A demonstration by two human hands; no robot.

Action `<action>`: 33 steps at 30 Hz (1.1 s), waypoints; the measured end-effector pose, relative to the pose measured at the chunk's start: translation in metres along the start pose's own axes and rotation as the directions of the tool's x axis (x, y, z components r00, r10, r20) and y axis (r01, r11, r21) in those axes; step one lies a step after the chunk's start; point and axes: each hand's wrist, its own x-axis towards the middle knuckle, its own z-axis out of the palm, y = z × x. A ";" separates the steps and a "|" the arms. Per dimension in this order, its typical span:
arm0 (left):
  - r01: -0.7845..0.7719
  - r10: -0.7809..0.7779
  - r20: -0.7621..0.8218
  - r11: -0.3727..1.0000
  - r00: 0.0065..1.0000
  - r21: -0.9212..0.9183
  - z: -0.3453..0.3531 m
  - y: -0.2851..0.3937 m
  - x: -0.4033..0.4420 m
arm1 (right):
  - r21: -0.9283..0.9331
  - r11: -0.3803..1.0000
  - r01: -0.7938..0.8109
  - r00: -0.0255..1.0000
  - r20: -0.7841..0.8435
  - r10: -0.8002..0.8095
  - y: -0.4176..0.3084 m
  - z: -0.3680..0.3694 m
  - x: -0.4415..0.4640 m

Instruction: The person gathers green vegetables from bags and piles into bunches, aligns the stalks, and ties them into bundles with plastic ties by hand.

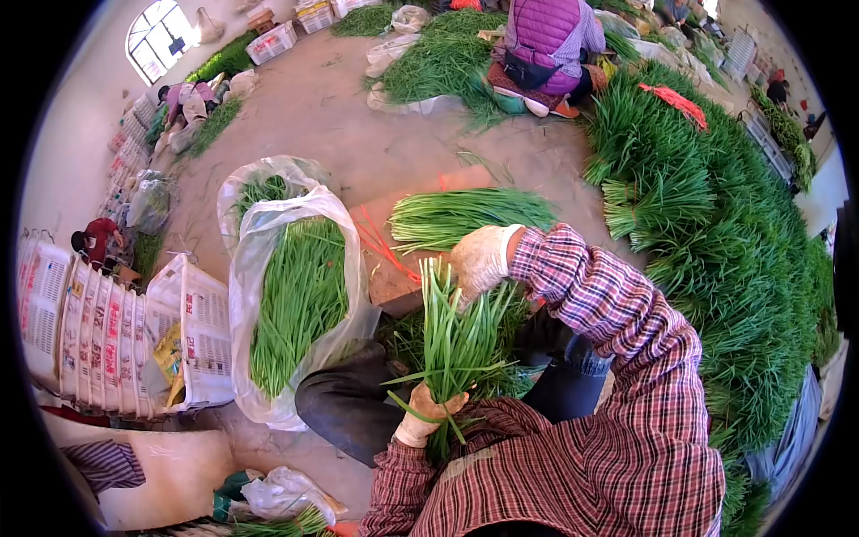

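Note:
A loose bunch of garlic chives stands nearly upright in front of my body, its pale stalk ends at the top. My left hand, in a whitish glove with bare fingertips, wraps round the lower leafy part. At the upper right of the bunch, my gloved right hand has its fingers bent down against the stalks; the fingertips are partly hidden. Just beyond lies a neat pile of chives on a low board. Loose greens rest beneath my hands, between my legs.
To the left stands a clear plastic bag full of chives, beside stacked white crates. Red string lies by the board. Large heaps of chives line the right side. A person in a purple vest sits ahead.

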 end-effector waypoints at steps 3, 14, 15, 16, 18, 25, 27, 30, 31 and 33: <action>0.263 -0.020 0.311 0.585 0.950 -0.767 -0.043 -0.069 0.014 | 0.082 0.995 0.052 0.992 -0.122 -0.041 0.002 0.006 0.005; 0.151 -0.073 0.245 0.936 0.967 -0.318 -0.028 -0.034 0.012 | 0.275 0.952 0.131 0.714 -0.692 0.102 0.017 0.026 0.016; 0.126 -0.032 0.229 0.903 0.973 -0.410 -0.024 -0.028 0.010 | 0.343 0.932 0.114 0.714 -0.681 0.163 0.018 0.020 0.012; 0.101 0.009 0.214 0.861 0.977 -0.499 -0.020 -0.023 0.008 | 0.384 0.908 0.168 0.681 -0.711 0.175 0.022 0.019 0.010; 0.009 0.064 0.139 0.881 0.988 -0.473 -0.012 -0.004 0.007 | 0.473 0.835 0.281 0.616 -0.756 0.221 0.028 0.014 0.008; -0.049 0.134 0.130 0.856 0.982 -0.515 -0.023 -0.011 0.017 | 0.698 0.437 0.568 0.757 -0.651 0.057 0.032 -0.030 -0.081; 0.010 0.160 0.184 0.726 0.970 -0.687 -0.028 -0.025 0.024 | 0.847 0.389 0.362 0.932 -0.334 -0.142 0.020 -0.020 -0.092; 0.203 0.166 0.270 0.336 0.948 -0.920 -0.023 -0.027 0.029 | 0.593 0.765 0.251 0.915 -0.404 0.013 0.010 0.006 -0.073; 0.090 0.132 0.174 0.483 0.976 -0.871 -0.019 -0.024 0.025 | 0.427 0.899 0.100 0.906 -0.412 0.095 -0.007 -0.003 -0.079; -0.020 0.116 0.068 0.622 0.991 -0.783 -0.014 -0.012 0.018 | 0.284 0.957 0.053 0.857 -0.505 0.103 0.001 0.024 -0.061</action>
